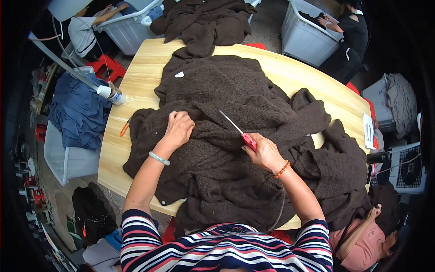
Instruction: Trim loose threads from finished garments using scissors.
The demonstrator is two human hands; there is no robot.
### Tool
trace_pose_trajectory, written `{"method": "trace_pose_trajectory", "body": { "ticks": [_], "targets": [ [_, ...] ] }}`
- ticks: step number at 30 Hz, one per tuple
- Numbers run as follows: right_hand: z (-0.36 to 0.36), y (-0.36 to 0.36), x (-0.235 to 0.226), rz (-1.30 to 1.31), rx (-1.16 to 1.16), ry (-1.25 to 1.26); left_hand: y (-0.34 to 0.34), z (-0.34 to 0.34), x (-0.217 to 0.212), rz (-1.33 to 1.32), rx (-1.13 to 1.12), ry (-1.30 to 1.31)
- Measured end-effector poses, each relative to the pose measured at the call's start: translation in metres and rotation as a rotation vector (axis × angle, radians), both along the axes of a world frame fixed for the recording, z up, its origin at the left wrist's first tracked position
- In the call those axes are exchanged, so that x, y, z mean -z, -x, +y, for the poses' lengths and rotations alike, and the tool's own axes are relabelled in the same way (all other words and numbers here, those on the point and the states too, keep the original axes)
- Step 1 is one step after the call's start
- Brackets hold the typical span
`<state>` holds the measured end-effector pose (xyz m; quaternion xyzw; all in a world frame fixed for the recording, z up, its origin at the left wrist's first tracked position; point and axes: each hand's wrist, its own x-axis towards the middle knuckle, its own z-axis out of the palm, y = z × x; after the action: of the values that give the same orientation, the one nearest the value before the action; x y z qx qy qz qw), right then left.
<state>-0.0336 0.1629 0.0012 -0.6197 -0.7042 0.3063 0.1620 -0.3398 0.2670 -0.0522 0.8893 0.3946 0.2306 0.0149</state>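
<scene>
Dark brown knitted garments lie in a thick heap over the table in front of me. My left hand presses into the heap with its fingers curled, gripping a fold of the dark brown garment. In my right hand is a red-handled tool with a thin, straight metal shaft. Its tip points up and to the left above the knit, right of my left hand. A thin cord runs down from near my right wrist. A small white tag shows on the fabric farther back.
On the pale wooden table, orange-handled snips lie left of the heap. A bottle stands at the table's left edge. Blue garments fill a white bin at left. Co-workers sit near bins behind, and one in pink is at lower right.
</scene>
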Motion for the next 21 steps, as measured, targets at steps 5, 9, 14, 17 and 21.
{"method": "trace_pose_trajectory", "body": {
  "ticks": [5, 9, 14, 17, 21],
  "targets": [
    [-0.014, -0.026, 0.013, 0.032, 0.054, -0.092, -0.005, 0.003, -0.012, -0.004, 0.099, 0.475],
    [-0.009, -0.025, 0.021, 0.074, 0.08, -0.174, -0.01, -0.009, -0.019, -0.016, 0.106, 0.415],
    [-0.005, -0.017, 0.036, -0.027, 0.084, -0.078, -0.002, 0.007, -0.017, 0.108, 0.066, 0.338],
    [-0.043, -0.046, -0.001, 0.021, 0.141, -0.057, -0.008, 0.005, -0.063, -0.259, 0.015, 1.064],
    [-0.1, -0.113, -0.04, 0.208, 0.205, 0.124, -0.005, -0.007, -0.101, -1.037, 0.083, 1.358]
  ]
}}
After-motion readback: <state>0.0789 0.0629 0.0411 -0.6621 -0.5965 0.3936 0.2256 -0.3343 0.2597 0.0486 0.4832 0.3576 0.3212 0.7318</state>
